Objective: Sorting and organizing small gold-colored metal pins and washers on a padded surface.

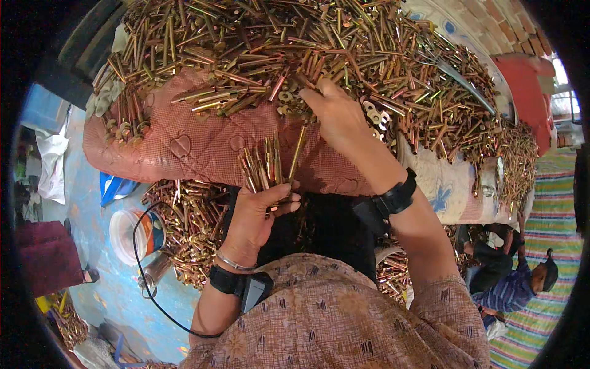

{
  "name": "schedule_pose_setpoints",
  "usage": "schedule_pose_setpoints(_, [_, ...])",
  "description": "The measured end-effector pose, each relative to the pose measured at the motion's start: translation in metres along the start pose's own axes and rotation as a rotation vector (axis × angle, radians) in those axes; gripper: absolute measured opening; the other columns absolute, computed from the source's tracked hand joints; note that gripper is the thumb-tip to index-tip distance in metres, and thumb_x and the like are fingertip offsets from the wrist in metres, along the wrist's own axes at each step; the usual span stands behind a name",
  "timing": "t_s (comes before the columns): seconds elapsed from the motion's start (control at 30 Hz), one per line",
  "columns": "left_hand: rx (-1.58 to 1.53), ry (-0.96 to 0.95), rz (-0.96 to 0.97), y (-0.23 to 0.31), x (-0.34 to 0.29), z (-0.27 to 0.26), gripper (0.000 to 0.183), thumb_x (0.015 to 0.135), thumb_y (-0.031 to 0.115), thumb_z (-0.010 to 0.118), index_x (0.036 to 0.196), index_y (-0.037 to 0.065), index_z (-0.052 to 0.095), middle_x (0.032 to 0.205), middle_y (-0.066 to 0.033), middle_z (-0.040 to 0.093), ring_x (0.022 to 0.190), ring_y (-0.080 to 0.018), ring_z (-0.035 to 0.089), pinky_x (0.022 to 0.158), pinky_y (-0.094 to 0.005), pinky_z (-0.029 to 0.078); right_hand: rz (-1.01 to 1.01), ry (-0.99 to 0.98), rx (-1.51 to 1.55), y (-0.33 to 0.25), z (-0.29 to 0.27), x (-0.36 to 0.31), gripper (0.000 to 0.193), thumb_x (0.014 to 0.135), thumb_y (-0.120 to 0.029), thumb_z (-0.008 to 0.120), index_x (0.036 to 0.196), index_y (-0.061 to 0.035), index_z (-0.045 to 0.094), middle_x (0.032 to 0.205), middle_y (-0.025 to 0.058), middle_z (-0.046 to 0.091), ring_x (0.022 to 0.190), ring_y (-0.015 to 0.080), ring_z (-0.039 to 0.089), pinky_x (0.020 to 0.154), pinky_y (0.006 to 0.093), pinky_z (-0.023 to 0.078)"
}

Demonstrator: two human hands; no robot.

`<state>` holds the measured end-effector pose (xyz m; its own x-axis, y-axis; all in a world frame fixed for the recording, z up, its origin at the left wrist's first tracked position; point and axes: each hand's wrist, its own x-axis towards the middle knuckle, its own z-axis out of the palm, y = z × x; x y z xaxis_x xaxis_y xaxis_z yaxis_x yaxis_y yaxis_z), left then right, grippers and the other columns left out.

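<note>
My left hand (255, 212) is closed round a bunch of brassy anchor bolts (261, 165), held upright in front of me with their tops fanned apart. One longer bolt (298, 150) leans out to the right of the bunch. My right hand (338, 117) reaches to the near edge of a big heap of loose bolts (246, 37). Its fingers are curled together among the bolts, and what lies between them is hidden. Flat washers (376, 115) lie just right of that hand, and more loose washers (286, 98) lie left of its fingertips.
A red quilted cushion (178, 147) lies under the heap's near edge. Bolts (196, 246) also cover the floor at left, beside a white bucket (129, 237). A black cable (136, 246) runs to my left wrist. Another person (510, 286) sits at far right near a striped mat (559, 246).
</note>
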<state>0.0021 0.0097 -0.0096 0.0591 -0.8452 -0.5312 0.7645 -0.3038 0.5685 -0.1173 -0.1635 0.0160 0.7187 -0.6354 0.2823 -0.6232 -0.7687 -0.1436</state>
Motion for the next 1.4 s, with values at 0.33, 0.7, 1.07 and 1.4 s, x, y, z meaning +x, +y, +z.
schedule_pose_setpoints(0.33, [0.030, -0.007, -0.001, 0.000, 0.002, 0.002, 0.020, 0.078, 0.004, 0.060, 0.097, 0.000, 0.054, 0.086, -0.0133, 0.063, 0.069, -0.0193, 0.063, 0.061, -0.0302, 0.054, -0.089, 0.338, -0.005, 0.015, -0.006, 0.008, 0.021, 0.076, -0.007, 0.055, 0.097, -0.0045, 0.054, 0.089, 0.0158, 0.052, 0.071, 0.0288, 0.059, 0.061, 0.0362, 0.049])
schedule_pose_setpoints(0.7, [0.047, -0.007, 0.018, -0.001, 0.003, -0.002, 0.020, 0.077, 0.003, 0.059, 0.096, 0.000, 0.054, 0.082, -0.0130, 0.063, 0.067, -0.0197, 0.063, 0.060, -0.0302, 0.054, 0.696, 0.270, 1.552, -0.015, -0.006, -0.029, 0.011, 0.088, -0.011, 0.047, 0.095, -0.0032, 0.051, 0.092, 0.0097, 0.059, 0.079, 0.0226, 0.062, 0.066, 0.0372, 0.054])
schedule_pose_setpoints(1.07, [0.125, 0.001, 0.021, -0.001, 0.004, -0.005, 0.019, 0.077, 0.002, 0.060, 0.095, 0.000, 0.055, 0.081, -0.0119, 0.063, 0.066, -0.0191, 0.062, 0.059, -0.0299, 0.054, 0.777, 0.327, 1.656, -0.017, 0.001, -0.030, 0.012, 0.088, -0.012, 0.048, 0.097, -0.0044, 0.049, 0.090, 0.0103, 0.059, 0.077, 0.0234, 0.062, 0.065, 0.0371, 0.054])
schedule_pose_setpoints(1.4, [0.195, -0.001, 0.051, 0.001, 0.003, -0.005, 0.022, 0.076, 0.002, 0.060, 0.097, 0.000, 0.055, 0.081, -0.0114, 0.063, 0.066, -0.0183, 0.062, 0.058, -0.0294, 0.054, 0.831, 0.252, 1.539, -0.015, -0.002, -0.030, 0.011, 0.087, -0.012, 0.049, 0.093, -0.0033, 0.051, 0.084, 0.0076, 0.059, 0.071, 0.0185, 0.061, 0.061, 0.0338, 0.054])
